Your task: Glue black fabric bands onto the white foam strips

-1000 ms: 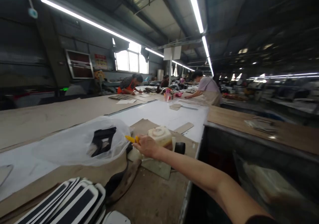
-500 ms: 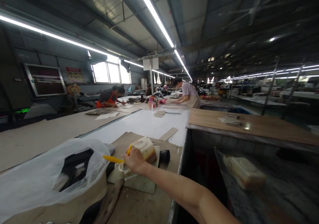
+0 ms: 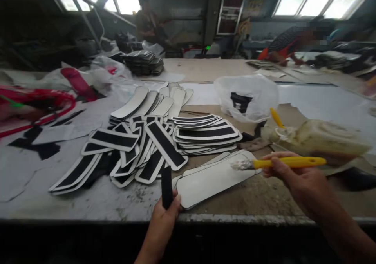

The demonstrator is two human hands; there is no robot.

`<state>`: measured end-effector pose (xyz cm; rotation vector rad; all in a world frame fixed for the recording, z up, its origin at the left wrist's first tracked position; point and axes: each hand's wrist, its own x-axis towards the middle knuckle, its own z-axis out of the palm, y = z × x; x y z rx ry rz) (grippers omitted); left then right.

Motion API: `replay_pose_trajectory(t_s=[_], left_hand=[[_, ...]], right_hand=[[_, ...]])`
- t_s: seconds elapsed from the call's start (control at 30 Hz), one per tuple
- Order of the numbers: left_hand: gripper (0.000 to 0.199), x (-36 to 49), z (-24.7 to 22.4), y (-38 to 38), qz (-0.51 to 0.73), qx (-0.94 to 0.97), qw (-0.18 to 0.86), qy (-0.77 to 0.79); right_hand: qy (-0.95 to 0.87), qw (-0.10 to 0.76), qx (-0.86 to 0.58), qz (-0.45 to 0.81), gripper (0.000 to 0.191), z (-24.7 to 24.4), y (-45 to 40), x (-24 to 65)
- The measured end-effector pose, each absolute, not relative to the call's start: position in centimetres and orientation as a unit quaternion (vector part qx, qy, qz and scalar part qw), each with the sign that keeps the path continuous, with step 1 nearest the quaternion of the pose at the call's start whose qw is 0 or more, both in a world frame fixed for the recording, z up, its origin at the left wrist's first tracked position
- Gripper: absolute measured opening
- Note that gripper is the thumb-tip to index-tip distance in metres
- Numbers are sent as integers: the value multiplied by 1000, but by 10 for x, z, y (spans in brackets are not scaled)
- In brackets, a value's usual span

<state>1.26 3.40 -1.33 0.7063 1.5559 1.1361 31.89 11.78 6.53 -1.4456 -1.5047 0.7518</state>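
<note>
My right hand (image 3: pixel 293 174) is closed around the yellow handle of a brush (image 3: pixel 289 162). Its whitish, caked bristles are at the right part of a pale rounded panel (image 3: pixel 213 181), on top of a few similar ones. In my left hand (image 3: pixel 167 213) a black strip (image 3: pixel 166 187) is pinched upright, beside the panel's left end. Beyond my right hand a translucent plastic jug (image 3: pixel 331 138) lies on its side. A second yellow handle (image 3: pixel 276 118) sticks up from its crusted mouth.
A messy pile of white-edged panels with black strips (image 3: pixel 117 138) spreads left of centre, beside a neater stack (image 3: pixel 205 132). Blank pale panels (image 3: pixel 132 103) lie behind. A clear plastic bag (image 3: pixel 249 95) holds something black. Two people work across the tables. The table's front edge (image 3: pixel 229 219) runs near my hands.
My view has swung left and down. My right hand has left the jug's mouth and now has the brush over the panel. My left hand, unseen before, shows with a black strip.
</note>
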Motion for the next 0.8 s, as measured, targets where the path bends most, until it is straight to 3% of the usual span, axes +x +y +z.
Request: replay_pose_trajectory(t_s=[0.17,0.37,0.63,0.8], left_hand=[[36,17,-10,37,473,301,525,640],[34,13,-11,34,473,313,526,633],[34,13,-14,33,460,320,515,648],[47,17,-18,33,458,293,494,679]], right_hand=[[-611,393,-500,471,27,55,89,233],[-605,356,-485,521,26,45,91,205],[-631,361,-546,417,24,43,95,229],[-652,342,-606,301,28,46,103,269]])
